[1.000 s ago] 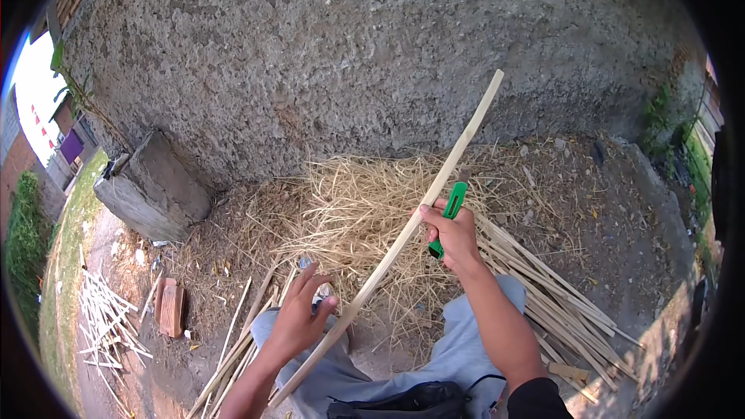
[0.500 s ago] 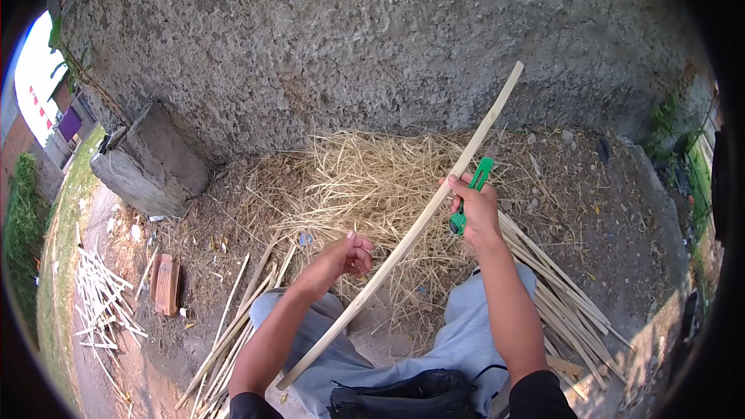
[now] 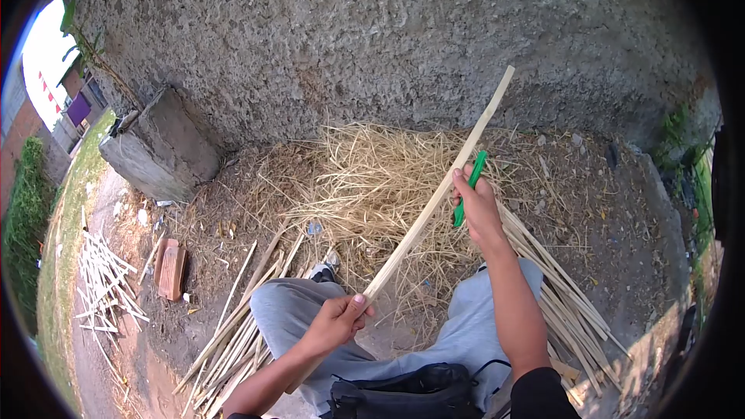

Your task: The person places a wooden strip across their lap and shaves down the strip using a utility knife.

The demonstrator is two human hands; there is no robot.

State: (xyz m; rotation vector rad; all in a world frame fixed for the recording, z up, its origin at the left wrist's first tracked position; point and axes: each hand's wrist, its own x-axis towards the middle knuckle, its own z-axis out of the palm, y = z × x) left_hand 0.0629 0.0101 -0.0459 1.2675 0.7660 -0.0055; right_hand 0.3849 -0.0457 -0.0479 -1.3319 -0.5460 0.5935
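On my feed, the wearer's left hand (image 3: 335, 324) is closed around the lower part of a pale wooden strip (image 3: 424, 219), its thumb lying along the top and the fingers curled beneath. The right hand (image 3: 477, 202) is closed too, and it has two things at once: the thumb and fingers pinch the strip above its middle, while a green utility knife (image 3: 479, 163) sits in the same grip, its handle showing above and below the fingers. I can't tell from here whether the blade is out.

The strip slants across my view, its upper end free in front of the rough grey wall (image 3: 372, 46) and its lower part running down past the left hand over the grey trousers (image 3: 291, 306). Behind it, at the foot of the wall, I see a heap of straw-coloured shavings (image 3: 380, 167).

One bundle of strips (image 3: 240, 341) lies beside the left knee — another stack of strips (image 3: 566, 287) lies by the right. Farther out on the left are a scatter of whitish sticks (image 3: 105, 279), a reddish brick piece (image 3: 170, 270) and, against the wall, a concrete block (image 3: 167, 147). A black bag (image 3: 411, 394) rests at the wearer's lap.
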